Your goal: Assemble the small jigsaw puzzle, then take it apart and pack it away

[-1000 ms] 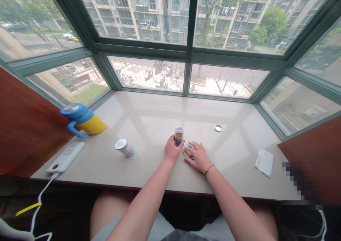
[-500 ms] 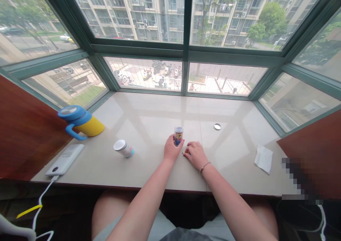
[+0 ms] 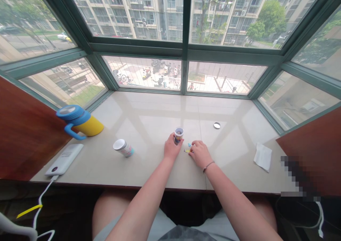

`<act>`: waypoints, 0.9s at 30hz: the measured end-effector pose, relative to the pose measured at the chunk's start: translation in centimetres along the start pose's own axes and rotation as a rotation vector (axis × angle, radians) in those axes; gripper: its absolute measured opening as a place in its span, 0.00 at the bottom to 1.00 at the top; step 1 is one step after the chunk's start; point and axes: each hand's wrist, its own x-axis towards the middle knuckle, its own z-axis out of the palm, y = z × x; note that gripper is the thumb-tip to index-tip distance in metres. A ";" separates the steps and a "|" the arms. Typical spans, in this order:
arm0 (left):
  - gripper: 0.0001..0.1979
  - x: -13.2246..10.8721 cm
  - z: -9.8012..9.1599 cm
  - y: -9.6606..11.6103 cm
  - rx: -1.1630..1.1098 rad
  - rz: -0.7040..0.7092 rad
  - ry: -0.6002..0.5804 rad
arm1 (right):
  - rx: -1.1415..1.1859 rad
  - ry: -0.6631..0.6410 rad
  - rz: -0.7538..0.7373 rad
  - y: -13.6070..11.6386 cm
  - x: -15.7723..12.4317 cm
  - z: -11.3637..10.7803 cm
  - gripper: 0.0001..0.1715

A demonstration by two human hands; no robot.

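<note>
Left hand [image 3: 172, 148] wrapped round an uncapped jar [image 3: 178, 135], mid-sill [image 3: 149, 120] toward the front edge. Right hand [image 3: 199, 154], fingers [image 3: 194, 145] curved, just beside two small pieces [image 3: 187, 150]; hold unclear. Risk: a knocked jar spills; loose pieces slide off. Counted: two jars, second jar [image 3: 123, 148] lying tilted; one lid [image 3: 217, 125]; one flask [image 3: 80, 123].

**Head-worn camera: one wide view, facing forward and down.**

Set on the seated person's head, the lens looks over their thighs [image 3: 112, 212] and tilts down across a stone window sill [image 3: 149, 109], facing a bay window frame [image 3: 183, 49]. The left hand [image 3: 173, 148] and right hand [image 3: 199, 155] lie close, at lower centre; distant apartment blocks [image 3: 133, 10] fill the top edge.
</note>
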 end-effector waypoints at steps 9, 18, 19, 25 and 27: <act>0.22 0.0 0.1 0.2 0.022 0.012 0.004 | 0.073 -0.155 0.071 0.4 1.3 -1.0 0.08; 0.21 0.0 0.1 0.2 0.033 0.032 -0.016 | 0.213 -0.094 0.047 0.6 0.3 -1.1 0.03; 0.21 0.0 0.1 0.2 0.037 0.031 -0.018 | 0.242 -0.087 0.057 0.7 0.2 -1.0 0.03; 0.21 0.1 0.2 0.1 0.041 0.040 -0.022 | 0.512 0.030 0.242 1.9 -0.6 -0.8 0.10; 0.21 0.1 0.2 0.1 0.047 0.037 -0.023 | 0.607 0.038 0.307 2.4 -0.6 -0.8 0.11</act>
